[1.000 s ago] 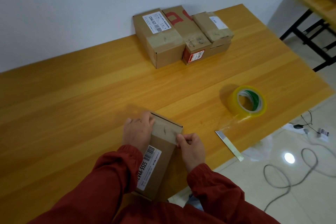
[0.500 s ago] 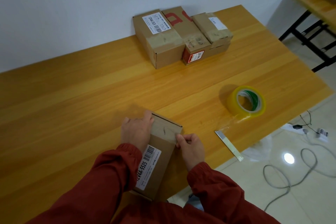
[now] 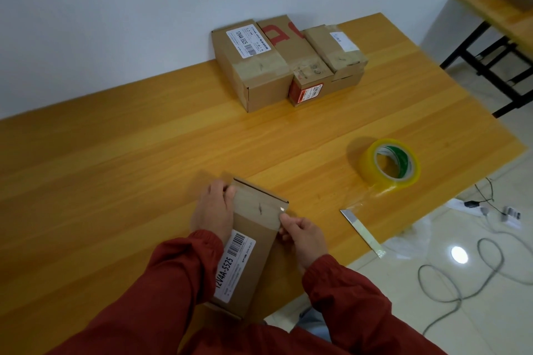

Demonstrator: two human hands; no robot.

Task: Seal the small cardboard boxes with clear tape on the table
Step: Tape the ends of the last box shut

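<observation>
Sealing stage, viewed from the head camera: a long cardboard box point(image 3: 253, 242) lies flat on the wooden table point(image 3: 115, 167) close to the near edge, its white barcode label facing up toward the person. A tape strip point(image 3: 256, 207) of clear film crosses the far end of the box from side to side, its right end catching the light at the box's right edge. The left hand point(image 3: 213, 210) lies along the left side of the box, fingers extended and relaxed, fingertips pressing at the far left corner where the tape strip ends. The right hand point(image 3: 302, 236) sits beside the right edge with fingers curled, thumb and forefinger pinching the glossy right end of the tape strip against that edge. Both forearms wear red sleeves point(image 3: 178, 282). To the right, well apart from the box, the tape roll point(image 3: 389, 164) stands tilted on the table, yellowish with a green-printed core. Between roll and right hand, a pale flat strip point(image 3: 360, 229) overhangs the table edge; its material cannot be told. Against the far wall, three boxes point(image 3: 253, 66) stand touching side by side, each banded with tape. Cables point(image 3: 461, 268) lie on the tiled floor, and a second table point(image 3: 496, 8) stands at upper right.
</observation>
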